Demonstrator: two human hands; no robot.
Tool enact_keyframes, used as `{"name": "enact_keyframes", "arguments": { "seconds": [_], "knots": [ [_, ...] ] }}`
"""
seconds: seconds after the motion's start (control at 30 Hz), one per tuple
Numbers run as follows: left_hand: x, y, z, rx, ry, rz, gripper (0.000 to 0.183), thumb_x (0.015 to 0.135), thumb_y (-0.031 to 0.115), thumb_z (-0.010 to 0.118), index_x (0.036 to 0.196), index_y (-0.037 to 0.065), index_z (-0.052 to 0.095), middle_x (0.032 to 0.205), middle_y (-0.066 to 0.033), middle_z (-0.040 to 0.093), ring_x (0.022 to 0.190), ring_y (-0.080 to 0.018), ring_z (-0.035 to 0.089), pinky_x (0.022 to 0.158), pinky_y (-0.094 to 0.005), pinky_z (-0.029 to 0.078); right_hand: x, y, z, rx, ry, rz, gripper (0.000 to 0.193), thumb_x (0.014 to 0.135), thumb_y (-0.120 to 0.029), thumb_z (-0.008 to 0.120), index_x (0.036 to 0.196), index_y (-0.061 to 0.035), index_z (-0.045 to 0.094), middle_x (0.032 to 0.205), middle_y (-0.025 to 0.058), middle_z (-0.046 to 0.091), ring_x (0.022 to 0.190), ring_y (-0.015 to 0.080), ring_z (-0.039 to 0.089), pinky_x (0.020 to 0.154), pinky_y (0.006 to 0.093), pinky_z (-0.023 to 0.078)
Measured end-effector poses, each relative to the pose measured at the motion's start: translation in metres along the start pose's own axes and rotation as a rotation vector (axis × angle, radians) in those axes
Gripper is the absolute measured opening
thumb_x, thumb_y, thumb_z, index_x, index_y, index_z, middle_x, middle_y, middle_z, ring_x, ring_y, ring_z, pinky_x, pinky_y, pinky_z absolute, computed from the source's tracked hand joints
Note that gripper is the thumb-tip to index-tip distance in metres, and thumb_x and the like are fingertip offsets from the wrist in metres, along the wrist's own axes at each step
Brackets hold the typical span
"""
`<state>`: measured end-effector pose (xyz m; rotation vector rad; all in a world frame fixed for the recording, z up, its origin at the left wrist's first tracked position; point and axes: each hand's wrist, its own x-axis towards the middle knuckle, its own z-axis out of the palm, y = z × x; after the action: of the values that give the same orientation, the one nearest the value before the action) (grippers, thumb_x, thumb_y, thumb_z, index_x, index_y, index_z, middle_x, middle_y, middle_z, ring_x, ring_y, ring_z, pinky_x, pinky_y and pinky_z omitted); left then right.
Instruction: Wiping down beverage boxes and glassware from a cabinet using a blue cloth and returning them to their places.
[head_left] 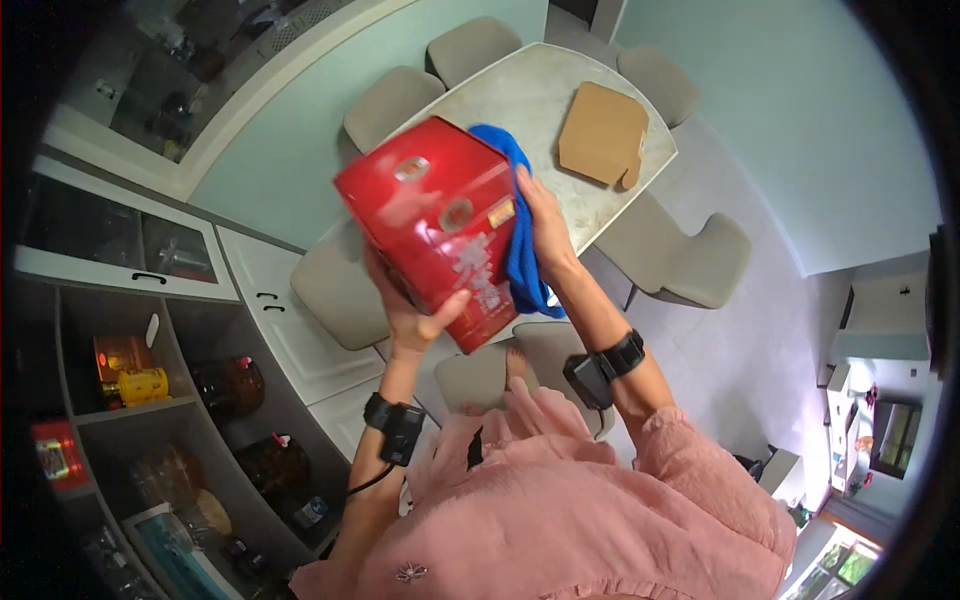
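both hands are on a red box (430,210), held tilted between them in front of the body and covering part of the table (520,85) from view. the left hand (405,325) grips it at the lower left: the thumb is spread out along the printed face, the other fingers go out of sight behind the edge, so how far they curl i cannot tell. the right hand (545,230) is on the opposite side, fingers nearly straight and close together, pressing a blue cloth (522,250) against the box; its thumb is hidden. the cloth hangs beneath those fingers along the box's side, its lower end below the palm.

beyond the right fingertips, well apart from them, a flat brown carton (603,133) lies on the table. a beige chair (685,255) stands to the right of the right hand, and another chair (335,290) is just left of the left fingers. farther left of them is an open shelf (130,412) with a yellow container (140,385) and a dark jar (228,387).
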<state>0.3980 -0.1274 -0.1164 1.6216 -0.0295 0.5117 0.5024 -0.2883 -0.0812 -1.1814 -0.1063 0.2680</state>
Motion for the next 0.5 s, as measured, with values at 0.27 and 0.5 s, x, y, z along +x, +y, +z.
{"name": "enact_keyframes", "arguments": {
  "seconds": [0.27,0.5],
  "knots": [
    [-0.004,-0.088,0.027,0.252,-0.197,-0.064,0.126,0.05,0.026,0.082,0.136,-0.001,-0.006,0.133,-0.0196,0.02,0.125,-0.0299,0.026,0.103,-0.0417,0.027,0.007,0.09,-0.082,0.309,0.146,0.276,0.042,0.089,-0.037,0.048,0.114,-0.0037,0.051,0.109,0.0077,0.056,0.098,0.0159,0.053,0.089,0.0294,0.04],
    [-0.019,-0.204,0.029,0.378,-0.3,-0.108,0.13,0.047,0.031,0.083,0.136,0.001,-0.007,0.138,-0.0208,0.015,0.13,-0.0336,0.021,0.107,-0.0437,0.021,0.025,0.15,-0.107,0.362,0.3,0.457,0.044,0.088,-0.036,0.05,0.118,-0.0037,0.048,0.113,0.0114,0.055,0.101,0.0209,0.055,0.088,0.0348,0.044]
  ]
}}
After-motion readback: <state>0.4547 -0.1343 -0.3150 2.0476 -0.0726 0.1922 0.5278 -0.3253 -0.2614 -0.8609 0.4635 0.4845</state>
